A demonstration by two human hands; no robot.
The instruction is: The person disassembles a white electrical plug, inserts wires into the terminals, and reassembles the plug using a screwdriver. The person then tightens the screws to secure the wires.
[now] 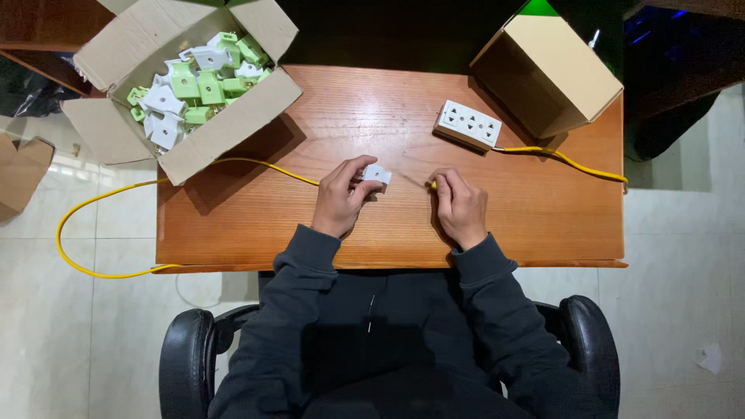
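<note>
While sitting at the wooden counter [535,225], the person is working with both hands just in front of the white socket strip [468,125], which serves as the landmark for what follows. The left hand [341,198] is pinching a small white plug part [376,174] between thumb and fingertips, down and to the left of the strip. The right hand [460,208], almost directly below the strip, is closing its fingers on something yellow at its fingertips, seemingly a yellow-handled tool or wire end; what it is exactly is too small to tell.

The plug part is looking light, rigid and smooth, like moulded plastic, so it is likely to slip if squeezed on its flat faces; holding it by its side edges, as the left hand is doing, seems the surest grip. It is probably sturdy enough for a firm pinch, though any thin tabs could snap.

A yellow cable [101,209] is running from far left of the strip, looping off the counter edge over the tiled floor, and coming back toward the left hand. Another yellow stretch [570,161] is leaving the strip to its right. An open cardboard box [233,132], well to the left of the strip, is holding many green and white plug parts [194,85]. A closed cardboard box [555,70] is sitting just to the right of the strip and behind it.
</note>
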